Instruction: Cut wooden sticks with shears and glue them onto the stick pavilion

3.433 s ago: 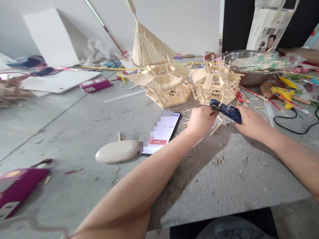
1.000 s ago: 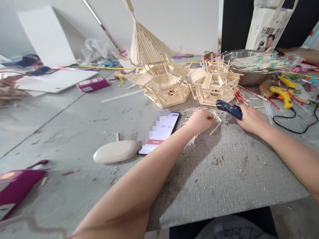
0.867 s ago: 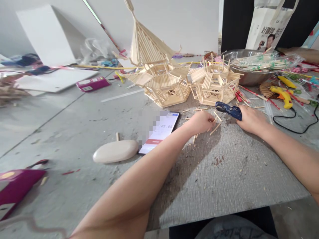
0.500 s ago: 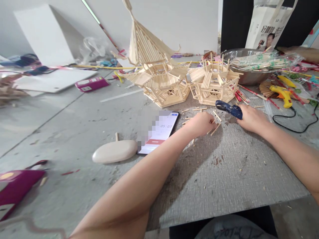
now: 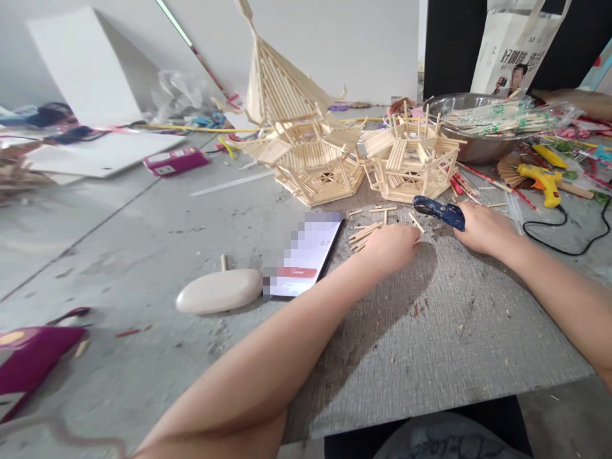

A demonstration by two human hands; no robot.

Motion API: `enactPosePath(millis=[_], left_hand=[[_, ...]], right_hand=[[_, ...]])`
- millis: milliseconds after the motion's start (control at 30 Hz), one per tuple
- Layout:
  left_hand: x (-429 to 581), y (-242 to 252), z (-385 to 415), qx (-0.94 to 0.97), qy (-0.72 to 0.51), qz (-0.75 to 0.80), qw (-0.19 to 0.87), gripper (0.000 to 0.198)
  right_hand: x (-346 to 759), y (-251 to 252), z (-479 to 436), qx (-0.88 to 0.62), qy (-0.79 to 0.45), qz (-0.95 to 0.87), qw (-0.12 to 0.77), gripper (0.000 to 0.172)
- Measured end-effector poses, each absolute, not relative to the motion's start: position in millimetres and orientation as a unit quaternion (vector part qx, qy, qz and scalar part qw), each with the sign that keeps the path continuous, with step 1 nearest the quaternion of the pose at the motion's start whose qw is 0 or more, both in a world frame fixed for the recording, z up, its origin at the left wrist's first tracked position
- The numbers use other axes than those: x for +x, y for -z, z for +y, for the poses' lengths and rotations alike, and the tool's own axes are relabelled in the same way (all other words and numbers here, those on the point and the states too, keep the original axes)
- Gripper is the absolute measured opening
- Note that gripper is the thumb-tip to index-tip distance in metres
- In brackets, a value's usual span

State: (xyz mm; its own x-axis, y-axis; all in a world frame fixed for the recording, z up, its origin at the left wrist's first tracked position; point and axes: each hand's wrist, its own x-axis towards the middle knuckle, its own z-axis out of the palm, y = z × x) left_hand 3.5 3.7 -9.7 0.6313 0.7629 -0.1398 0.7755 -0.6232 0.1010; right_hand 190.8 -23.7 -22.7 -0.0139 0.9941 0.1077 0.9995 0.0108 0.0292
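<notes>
My left hand (image 5: 394, 247) is low over the table, its fingers pressed together around something I cannot make out. Beside it lie several short wooden sticks (image 5: 364, 237), and one loose stick (image 5: 415, 222) touches or nearly touches the fingertips. My right hand (image 5: 482, 227) is closed on the handle of a dark blue tool (image 5: 438, 211), which points left. Behind both hands stand two stick structures: a larger one (image 5: 310, 156) with a tall pointed roof (image 5: 287, 86), and a lower one (image 5: 414, 162) with upright posts.
A phone (image 5: 310, 255) and a pale oval object (image 5: 220, 291) lie left of my left forearm. At the right are a yellow glue gun (image 5: 545, 183) with a black cord and a metal bowl (image 5: 478, 148) of wrapped sticks. Purple packets (image 5: 176, 162) lie at the left.
My left hand has shifted slightly right and toward me, uncovering more of the short sticks at its left. My right hand and the blue tool have barely moved.
</notes>
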Motion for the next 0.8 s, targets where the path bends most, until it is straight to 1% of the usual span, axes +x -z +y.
enactPosePath(millis=[100,233,333,400,500,633,733,800], left_hand=[[-1.2,7.6,9.7,0.885,0.058,0.458,0.065,0.027],[-8.3,4.8,19.4,0.874,0.063,0.480,0.050,0.027],[-11.5,3.0,24.3,0.866,0.053,0.495,0.053,0.025],[-12.2,2.1,26.1,0.863,0.026,0.501,0.065,0.025],[-10.8,2.6,26.0,0.862,-0.047,0.497,0.091,0.027],[-4.4,8.7,20.8,0.873,-0.131,0.449,0.138,0.026],[1.0,14.6,15.4,0.881,-0.163,0.414,0.163,0.024],[3.1,17.5,12.4,0.888,-0.172,0.390,0.172,0.024]], right_hand=[[190.3,21.4,-24.0,-0.695,0.043,-0.717,0.015,0.037],[188.9,20.7,-23.8,-0.689,0.040,-0.724,-0.006,0.055],[187.8,22.6,-23.8,-0.679,0.050,-0.732,-0.022,0.062],[186.8,24.2,-23.9,-0.680,0.059,-0.730,-0.026,0.067],[184.6,25.9,-24.2,-0.689,0.060,-0.721,-0.026,0.069],[180.6,27.1,-25.7,-0.699,0.046,-0.713,-0.031,0.072],[179.1,25.8,-27.4,-0.705,0.041,-0.707,-0.040,0.080],[181.5,21.9,-27.6,-0.702,0.033,-0.710,-0.045,0.078]])
